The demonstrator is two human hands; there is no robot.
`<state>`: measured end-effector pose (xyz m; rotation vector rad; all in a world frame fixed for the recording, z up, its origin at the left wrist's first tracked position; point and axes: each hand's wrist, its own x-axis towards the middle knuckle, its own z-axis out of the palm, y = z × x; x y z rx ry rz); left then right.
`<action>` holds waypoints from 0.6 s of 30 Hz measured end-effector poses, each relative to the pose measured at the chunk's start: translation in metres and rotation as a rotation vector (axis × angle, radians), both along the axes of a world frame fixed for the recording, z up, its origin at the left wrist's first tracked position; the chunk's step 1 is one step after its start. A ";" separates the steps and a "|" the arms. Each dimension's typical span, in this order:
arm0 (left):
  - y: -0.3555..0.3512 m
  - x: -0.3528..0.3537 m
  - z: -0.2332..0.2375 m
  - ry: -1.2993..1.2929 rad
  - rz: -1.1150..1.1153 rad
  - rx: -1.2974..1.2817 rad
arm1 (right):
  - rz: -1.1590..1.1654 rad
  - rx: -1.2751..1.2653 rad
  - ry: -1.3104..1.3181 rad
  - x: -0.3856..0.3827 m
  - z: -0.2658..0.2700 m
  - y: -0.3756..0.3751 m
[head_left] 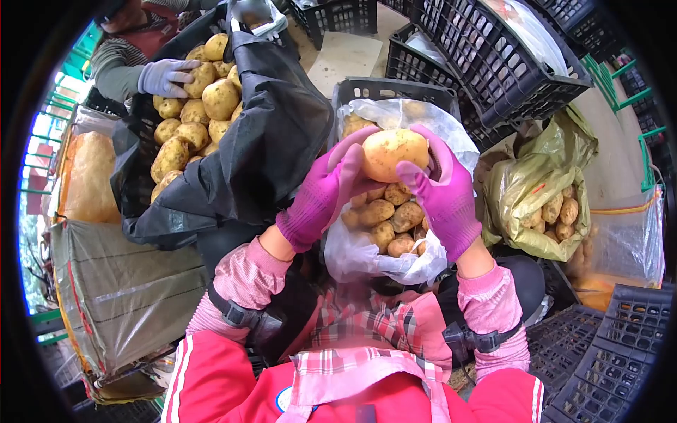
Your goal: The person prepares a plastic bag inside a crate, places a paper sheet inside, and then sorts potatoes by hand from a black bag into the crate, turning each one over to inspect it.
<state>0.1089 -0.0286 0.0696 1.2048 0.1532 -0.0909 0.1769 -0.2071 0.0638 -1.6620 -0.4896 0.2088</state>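
While the left hand [321, 197] and the right hand [443, 201], both in magenta gloves, meet in the middle of the view, they hold one large potato [393, 151] between them. The left fingers [352, 154] curl over its left end and upper edge. The right fingers [422, 182] wrap its right end and underside, so both sets of fingers are closed on it. The potato is lifted clear, directly above the white plastic bag [352, 257], which stands open inside a black crate [395, 88] and holds a heap of smaller potatoes [388, 218]. Pink striped sleeves cover both forearms, each with a dark strap around it.

At the upper left, another person's hand [166, 76] in a grey glove rests on a pile of potatoes [190, 123] lying in black sheeting [275, 134] that drapes down just beside the white bag. To the right, well apart from the hands, an olive-green bag [522, 187] lies open with a few potatoes inside. Stacked black crates [493, 63] fill the upper right, and one more lattice crate [620, 345] sits at the lower right. A brown carton [120, 296] stands at the left edge.
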 end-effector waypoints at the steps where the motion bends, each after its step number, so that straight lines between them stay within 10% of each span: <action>1: 0.006 0.001 -0.001 0.087 -0.063 -0.055 | 0.028 0.013 -0.033 -0.002 0.000 0.001; 18: 0.005 -0.006 0.002 -0.026 -0.180 -0.437 | 0.228 0.196 -0.073 0.000 0.011 -0.006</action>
